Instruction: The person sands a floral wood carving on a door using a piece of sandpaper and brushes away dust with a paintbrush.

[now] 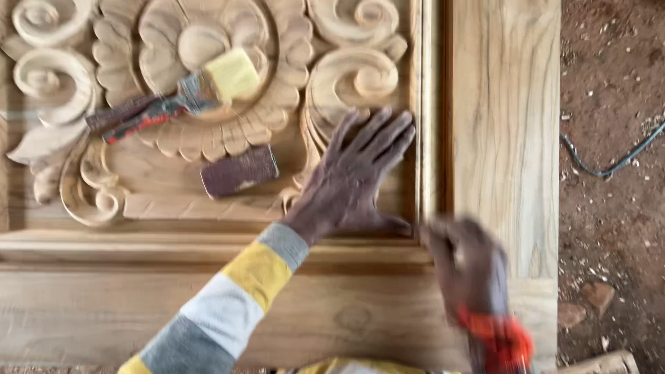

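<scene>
— While the left hand [357, 173] lies flat on the carved wooden panel [208, 104], how are its fingers [388, 135] set?

— Spread wide and open, gripping nothing; the palm presses the carving just beside the panel's inner moulding [426, 111], below a carved scroll [353, 76]. A sleeve [228, 298] striped grey, yellow and white runs from that wrist toward the lower edge of the panel.

— And the right hand [464, 266]?

— It sits at the panel's frame, at the foot of the moulding, and it is blurred. The fingers look curled in, but whether they pinch anything cannot be told. Something red-orange [499, 339] wraps the wrist.

— What else lies on the panel?

— A paintbrush [173, 97] with a dark red handle and pale yellow bristles rests across the big carved flower [201, 41] at the panel's centre, untouched by either hand. Just below the flower lies a dark reddish-brown sanding block [239, 171], near the left hand yet apart from it.

— And past the panel?

— A plain wide plank [506, 125] forms the panel's right side. Beyond that is bare earth floor [609, 69] scattered with wood chips, with a dark cable [609, 166] curving across it, well apart from the hands.
</scene>
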